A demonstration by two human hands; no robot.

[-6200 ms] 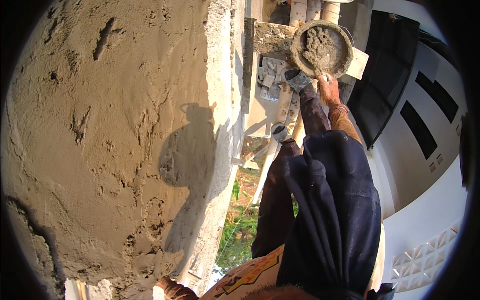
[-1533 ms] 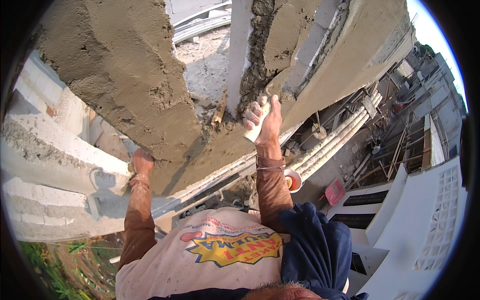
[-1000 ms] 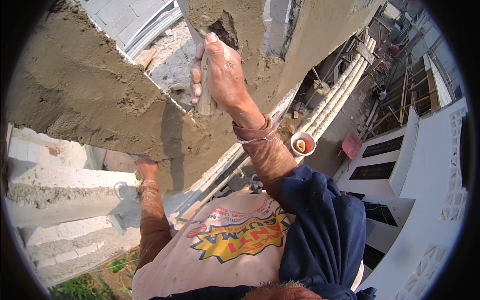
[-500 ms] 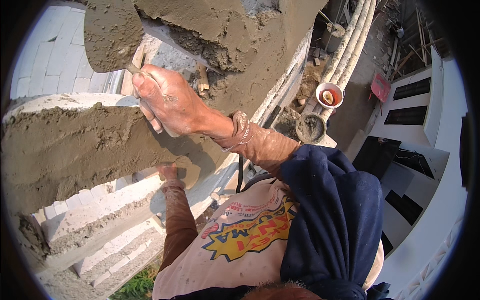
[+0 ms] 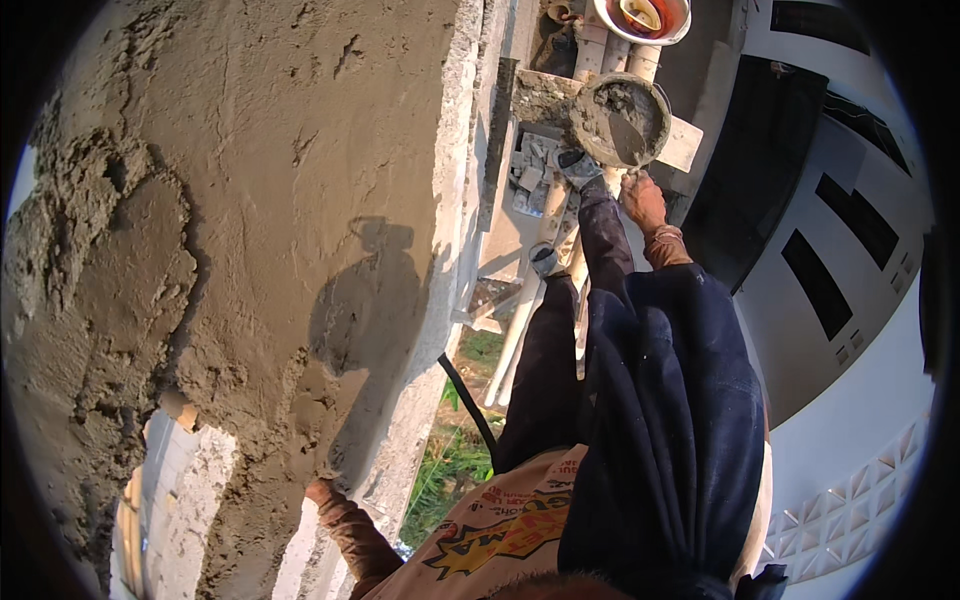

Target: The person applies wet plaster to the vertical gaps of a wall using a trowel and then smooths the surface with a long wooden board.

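Grey wet mortar (image 5: pixel 625 125) filling a round pan (image 5: pixel 655 90) far below, near the upper middle of the view, resting on a pale plank (image 5: pixel 685 145) of the scaffold. Right hand (image 5: pixel 642 200) reaching down to the pan's near rim, just below it; fingers curled, grip apparently closed on a tool handle, though too small and shadowed to tell for certain. Dark trowel blade (image 5: pixel 627 140) lying in the mortar, pointing toward that hand. Left hand (image 5: pixel 322 492) pressing against the lower edge of the plastered wall (image 5: pixel 260 180), low in the view; only the knuckles and wrist showing, so grip hidden, spread or closed impossible to tell. Rough, freshly laid plaster covering the wall at the left, thicker and lumpier toward the far left edge, with a head-shaped shadow (image 5: pixel 365 300) falling across it. White blocks (image 5: pixel 190 490) showing bare beneath the plaster at the lower left. Dark blue cloth (image 5: pixel 670 420) hanging over the right shoulder and arm. Mortar-spattered shoe (image 5: pixel 577 165) standing just beside the pan. Red and white bucket (image 5: pixel 640 15) sitting beyond the pan at the top edge. Green grass (image 5: pixel 455 450) far beneath.
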